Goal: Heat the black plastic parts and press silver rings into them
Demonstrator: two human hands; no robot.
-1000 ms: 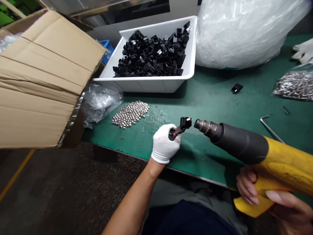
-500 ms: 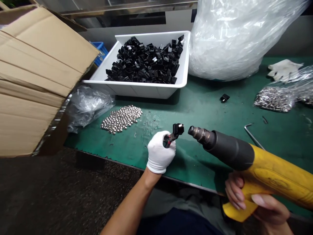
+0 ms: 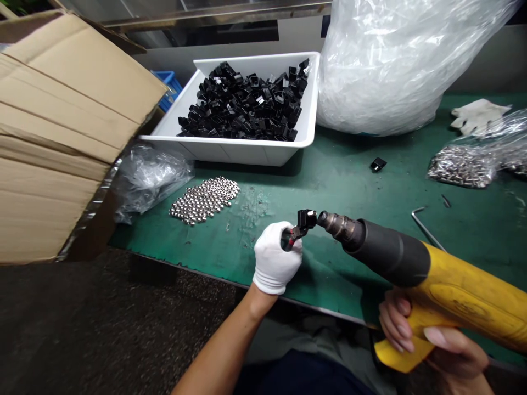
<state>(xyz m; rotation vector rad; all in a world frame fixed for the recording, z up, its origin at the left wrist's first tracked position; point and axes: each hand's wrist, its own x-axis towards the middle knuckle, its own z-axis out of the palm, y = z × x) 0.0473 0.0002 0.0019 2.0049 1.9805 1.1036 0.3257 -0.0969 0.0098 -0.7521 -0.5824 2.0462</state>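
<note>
Above the bench [image 3: 341, 170], the yellow heat gun [image 3: 465, 302] is cut off at the right edge. The right grip [image 3: 457, 350] wraps its handle; the palm is hidden. The gloved left grip [image 3: 275, 257] encloses pliers [image 3: 295, 235], handles mostly hidden. The pliers hold a black part [image 3: 306, 219] just beside the nozzle [image 3: 340, 226]; contact is indeterminable.

One head-worn camera gives the single view, looking forward and down across the near edge of the surface [image 3: 346, 181] from above the wearer's lap [image 3: 333, 348]. It sits near the left hand [image 3: 276, 257] and right hand [image 3: 459, 351], and reaches back to the surface's far edge.
</note>
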